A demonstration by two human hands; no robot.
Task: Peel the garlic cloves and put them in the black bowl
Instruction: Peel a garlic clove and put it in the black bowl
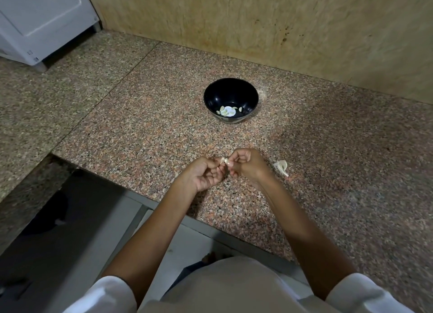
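Note:
A small pale garlic clove (224, 161) is pinched between the fingertips of my left hand (206, 175) and my right hand (246, 164), low over the granite counter (150, 130) near its front edge. Both hands have curled fingers, and most of the clove is hidden by them. The black bowl (212, 94) stands farther back at the centre, with several peeled cloves (226, 111) lying in its bottom. A little heap of white garlic skins (282, 167) lies on the counter just right of my right hand.
A tan wall panel (281, 26) rises behind the bowl. A white appliance (39, 22) stands at the back left. The counter's front edge runs diagonally below my wrists, with a dark gap (46, 219) at the lower left.

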